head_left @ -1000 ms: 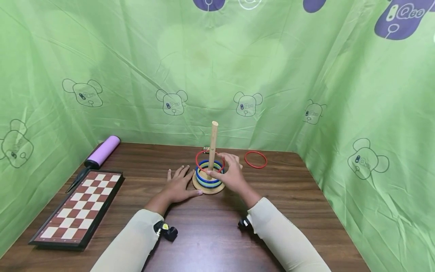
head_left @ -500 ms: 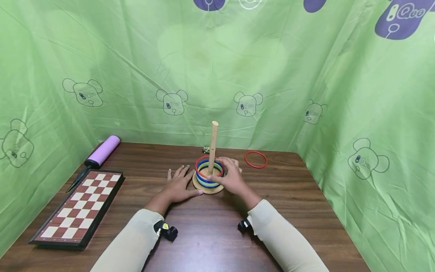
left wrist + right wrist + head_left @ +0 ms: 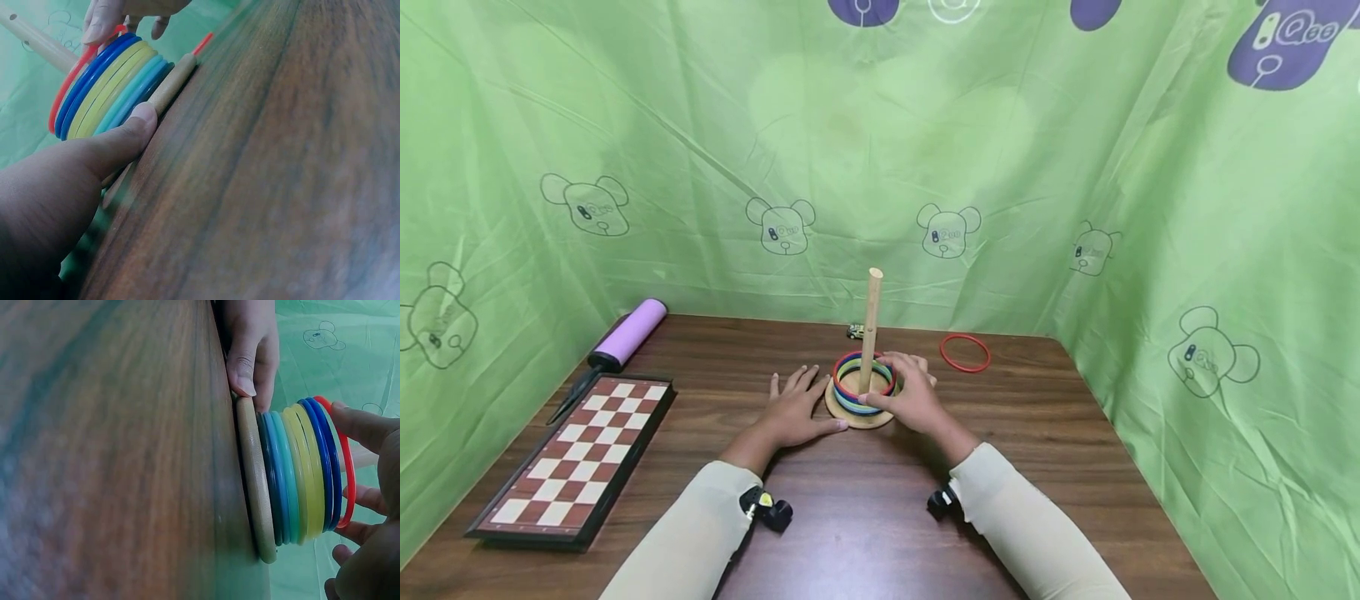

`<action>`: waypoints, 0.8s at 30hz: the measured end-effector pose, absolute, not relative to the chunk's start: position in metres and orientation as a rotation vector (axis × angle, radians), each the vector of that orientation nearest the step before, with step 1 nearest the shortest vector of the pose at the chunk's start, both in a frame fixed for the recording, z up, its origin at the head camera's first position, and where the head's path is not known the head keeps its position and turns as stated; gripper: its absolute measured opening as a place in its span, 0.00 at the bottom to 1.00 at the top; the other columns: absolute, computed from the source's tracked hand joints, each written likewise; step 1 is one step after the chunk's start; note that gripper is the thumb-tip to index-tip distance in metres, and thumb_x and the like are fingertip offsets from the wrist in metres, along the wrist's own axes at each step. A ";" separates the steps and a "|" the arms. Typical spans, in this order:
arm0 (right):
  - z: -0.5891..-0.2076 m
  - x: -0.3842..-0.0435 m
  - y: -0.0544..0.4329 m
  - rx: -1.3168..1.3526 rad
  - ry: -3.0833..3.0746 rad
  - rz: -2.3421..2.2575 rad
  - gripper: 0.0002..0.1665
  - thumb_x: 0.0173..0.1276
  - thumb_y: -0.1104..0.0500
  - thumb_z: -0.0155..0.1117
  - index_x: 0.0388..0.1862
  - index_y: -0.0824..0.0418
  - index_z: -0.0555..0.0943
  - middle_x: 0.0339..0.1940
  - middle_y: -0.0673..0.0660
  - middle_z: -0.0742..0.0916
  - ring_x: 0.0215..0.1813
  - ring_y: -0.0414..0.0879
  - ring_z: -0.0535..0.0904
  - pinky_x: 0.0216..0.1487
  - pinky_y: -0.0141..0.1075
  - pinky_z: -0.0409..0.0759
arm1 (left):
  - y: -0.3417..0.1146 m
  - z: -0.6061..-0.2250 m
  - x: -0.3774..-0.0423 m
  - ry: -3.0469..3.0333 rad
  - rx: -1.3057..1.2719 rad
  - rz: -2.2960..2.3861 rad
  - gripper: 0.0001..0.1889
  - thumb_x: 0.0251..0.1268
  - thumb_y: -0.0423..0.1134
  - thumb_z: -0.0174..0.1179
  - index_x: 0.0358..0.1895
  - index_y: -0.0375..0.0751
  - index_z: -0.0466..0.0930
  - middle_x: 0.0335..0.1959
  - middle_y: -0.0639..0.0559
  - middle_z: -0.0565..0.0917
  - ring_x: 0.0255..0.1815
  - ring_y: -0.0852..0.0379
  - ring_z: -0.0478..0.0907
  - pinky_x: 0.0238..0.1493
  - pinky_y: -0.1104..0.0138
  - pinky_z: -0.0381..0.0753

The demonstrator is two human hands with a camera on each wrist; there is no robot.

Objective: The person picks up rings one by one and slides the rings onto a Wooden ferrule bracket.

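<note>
A wooden peg (image 3: 871, 329) stands upright on a round wooden base (image 3: 255, 481). Stacked around its lower part are several rings: dark and light blue at the bottom, then yellow rings (image 3: 304, 475), then blue rings (image 3: 327, 462). At the top of the stack, my right hand (image 3: 917, 398) holds a red ring (image 3: 349, 481) between thumb and fingers; the ring tilts slightly against the blue one below. My left hand (image 3: 793, 414) lies on the table with fingers spread, its thumb touching the base's edge.
Another red ring (image 3: 942, 352) lies on the table (image 3: 880, 517) behind and right of the stack. A small toy car (image 3: 855, 332) sits behind the peg. On the left are a checkered game board (image 3: 576, 450) and a purple hand pump (image 3: 634, 331). Green curtains surround the table.
My right hand has lowered the red ring down along the peg, from above the stack to its top. The left hand has stayed in place.
</note>
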State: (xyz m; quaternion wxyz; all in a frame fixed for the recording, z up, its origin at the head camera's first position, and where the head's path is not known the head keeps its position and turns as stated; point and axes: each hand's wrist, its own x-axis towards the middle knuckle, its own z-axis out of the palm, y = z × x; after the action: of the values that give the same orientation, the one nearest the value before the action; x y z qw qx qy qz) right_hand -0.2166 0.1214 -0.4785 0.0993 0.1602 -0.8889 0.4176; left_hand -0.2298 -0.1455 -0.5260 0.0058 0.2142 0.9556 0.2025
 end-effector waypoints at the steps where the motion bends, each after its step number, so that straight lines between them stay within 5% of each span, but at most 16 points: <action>1: -0.479 -0.217 0.122 0.476 -2.633 1.234 0.44 0.57 0.46 0.89 0.70 0.59 0.84 0.76 0.57 0.83 0.80 0.59 0.64 0.74 0.67 0.55 | -0.145 -0.526 -0.229 2.990 0.674 0.638 0.57 0.64 0.80 0.62 0.86 0.43 0.66 0.89 0.35 0.59 0.92 0.32 0.49 0.83 0.21 0.35; 24: -0.480 -0.217 0.123 0.474 -2.656 1.235 0.44 0.57 0.46 0.90 0.71 0.59 0.83 0.78 0.58 0.81 0.81 0.60 0.66 0.73 0.67 0.57 | -0.145 -0.525 -0.228 2.989 0.673 0.643 0.57 0.63 0.81 0.62 0.86 0.45 0.65 0.89 0.35 0.59 0.92 0.33 0.49 0.83 0.21 0.35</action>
State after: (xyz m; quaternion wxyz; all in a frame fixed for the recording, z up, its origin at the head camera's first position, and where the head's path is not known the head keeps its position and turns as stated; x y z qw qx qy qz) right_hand -0.2168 0.1235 -0.4804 0.0869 0.1592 -0.8917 0.4148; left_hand -0.2282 -0.1452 -0.5248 0.0058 0.2149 0.9548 0.2054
